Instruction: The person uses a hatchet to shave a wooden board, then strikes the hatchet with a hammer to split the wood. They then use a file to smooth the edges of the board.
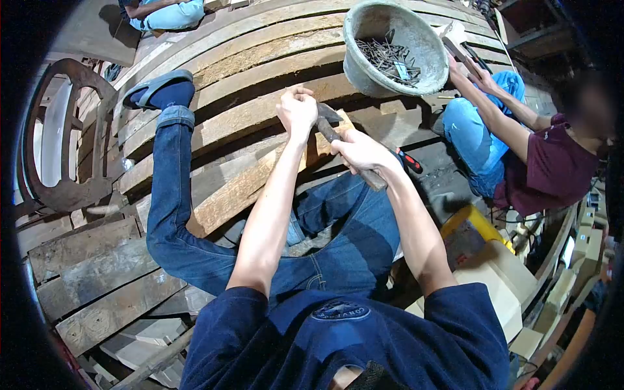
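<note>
My right hand (365,151) is wrapped around the wooden handle of a hammer (328,130), close to the handle's lower end. The dark metal head of the hammer points up and left, beside my left hand (298,112). That hand is closed, with its fingers curled together; what they hold, if anything, cannot be made out. Both hands are above a light wooden board (244,182) lying between my legs on the slatted planks. Beyond my hands stands a grey bucket (354,65) with many loose nails (390,60) inside.
A co-worker in a maroon shirt (552,162) sits at the right, hands near a tool by the bucket. A red and black handle (411,161) lies beyond my right wrist. A wooden chair frame (65,188) is at the left. Another person's legs (172,16) show at the top.
</note>
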`<state>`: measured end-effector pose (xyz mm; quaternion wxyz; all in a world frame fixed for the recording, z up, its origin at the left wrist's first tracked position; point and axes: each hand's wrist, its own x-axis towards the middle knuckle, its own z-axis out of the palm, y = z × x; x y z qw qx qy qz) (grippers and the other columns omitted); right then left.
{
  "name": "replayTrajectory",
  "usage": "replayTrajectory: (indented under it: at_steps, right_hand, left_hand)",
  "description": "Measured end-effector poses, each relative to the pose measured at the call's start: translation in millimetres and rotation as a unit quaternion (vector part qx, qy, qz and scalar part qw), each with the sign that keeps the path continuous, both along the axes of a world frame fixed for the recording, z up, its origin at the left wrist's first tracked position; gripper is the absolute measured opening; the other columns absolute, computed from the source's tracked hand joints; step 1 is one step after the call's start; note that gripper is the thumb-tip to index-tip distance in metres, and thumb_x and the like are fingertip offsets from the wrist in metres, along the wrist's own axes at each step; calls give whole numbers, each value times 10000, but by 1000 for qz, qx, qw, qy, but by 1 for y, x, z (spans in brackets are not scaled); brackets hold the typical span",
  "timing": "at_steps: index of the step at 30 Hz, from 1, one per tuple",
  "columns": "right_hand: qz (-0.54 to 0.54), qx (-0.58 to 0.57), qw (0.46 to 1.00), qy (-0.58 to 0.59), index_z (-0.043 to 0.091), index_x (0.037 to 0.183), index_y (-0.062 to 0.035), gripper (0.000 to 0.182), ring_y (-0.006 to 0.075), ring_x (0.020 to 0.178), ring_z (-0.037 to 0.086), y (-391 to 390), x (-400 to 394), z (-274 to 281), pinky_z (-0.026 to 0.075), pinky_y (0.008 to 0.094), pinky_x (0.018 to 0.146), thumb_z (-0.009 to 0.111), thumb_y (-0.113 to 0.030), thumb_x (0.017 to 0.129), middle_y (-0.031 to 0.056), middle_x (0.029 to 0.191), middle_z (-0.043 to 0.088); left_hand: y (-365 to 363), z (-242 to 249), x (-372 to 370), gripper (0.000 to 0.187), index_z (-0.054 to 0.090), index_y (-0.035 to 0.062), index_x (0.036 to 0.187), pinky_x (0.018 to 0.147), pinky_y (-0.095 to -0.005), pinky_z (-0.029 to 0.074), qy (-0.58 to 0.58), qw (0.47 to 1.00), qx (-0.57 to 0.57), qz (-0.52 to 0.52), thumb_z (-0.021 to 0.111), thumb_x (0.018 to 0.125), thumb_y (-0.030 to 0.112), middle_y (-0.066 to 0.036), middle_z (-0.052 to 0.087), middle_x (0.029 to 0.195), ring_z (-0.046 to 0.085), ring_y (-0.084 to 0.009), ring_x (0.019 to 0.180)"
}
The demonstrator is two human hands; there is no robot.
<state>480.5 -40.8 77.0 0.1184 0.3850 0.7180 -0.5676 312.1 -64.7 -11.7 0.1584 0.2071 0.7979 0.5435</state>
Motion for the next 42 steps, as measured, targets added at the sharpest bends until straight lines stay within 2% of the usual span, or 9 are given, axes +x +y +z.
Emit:
replayTrajectory:
  at_steps: [3, 13, 21, 26, 30, 32, 37, 39, 42]
  right_hand:
    - [-37, -34, 998, 24, 606, 929, 21, 302, 139, 463, 509, -16, -4, 9, 424, 304, 448, 527, -270, 913, 19, 625, 518]
    - [26, -73, 997, 28, 579, 830, 22, 309, 161, 444, 540, -46, -3, 8, 453, 325, 440, 553, -276, 908, 49, 596, 548]
    - [-60, 24, 998, 15, 576, 933, -4, 228, 122, 443, 494, 4, 31, -2, 427, 290, 439, 560, -226, 882, 16, 625, 518]
    - [-121, -4, 991, 58, 561, 955, -12, 174, 98, 427, 447, -14, 55, 15, 386, 266, 415, 555, -172, 887, 1, 603, 485]
    - [-148, -46, 984, 85, 536, 887, -31, 112, 96, 419, 452, -32, 74, -5, 366, 260, 389, 564, -139, 896, 7, 591, 491]
    - [-132, 2, 988, 80, 542, 882, -24, 114, 97, 434, 478, -45, 80, -9, 380, 270, 397, 584, -130, 881, 18, 603, 514]
    - [-91, 105, 987, 85, 563, 924, 41, 223, 148, 483, 519, -68, 89, -14, 416, 322, 456, 632, -148, 828, 92, 606, 559]
    - [-49, 161, 984, 54, 590, 956, 75, 313, 304, 598, 636, -75, 88, -2, 480, 416, 580, 642, -191, 801, 232, 666, 601]
    - [-30, 155, 983, 93, 597, 1048, 92, 387, 323, 620, 656, -83, 87, -12, 497, 419, 601, 659, -188, 789, 261, 701, 618]
  left_hand:
    - [-15, 24, -5, 188, 729, 63, 794, 659, -355, 544, 40, 999, -10, 6, 543, 776, 73, -146, 708, 701, 711, -254, 661]
    - [-71, 24, -3, 207, 721, 62, 795, 636, -382, 536, 87, 992, -44, 76, 514, 785, 55, -159, 706, 695, 701, -281, 635]
    - [28, 4, 30, 229, 703, 22, 814, 708, -330, 574, 18, 996, 59, -58, 478, 853, 39, -132, 741, 762, 750, -219, 748]
    - [6, 15, 26, 173, 697, 55, 969, 746, -350, 531, -4, 978, 157, -135, 572, 863, 111, -152, 726, 830, 714, -247, 795]
    - [-69, 28, 3, 170, 686, 37, 989, 778, -378, 533, 34, 988, 64, -133, 645, 882, 163, -145, 711, 890, 697, -283, 861]
    - [-108, 21, -7, 255, 654, 37, 1053, 921, -411, 500, 163, 975, -37, -147, 703, 856, 191, -171, 683, 1074, 648, -313, 1022]
    - [-166, 43, 6, 1079, 389, 102, 1472, 1096, -550, 336, 233, 863, -337, -295, 877, 607, 523, -226, 427, 1458, 379, -442, 1349]
    - [-173, 40, 15, 1135, 352, 81, 1489, 1102, -578, 320, 260, 851, -362, -279, 897, 578, 482, -224, 450, 1441, 425, -431, 1317]
    - [-174, 13, 12, 1053, 407, 67, 1436, 1097, -558, 328, 305, 860, -342, -226, 902, 566, 391, -181, 504, 1406, 484, -391, 1266]
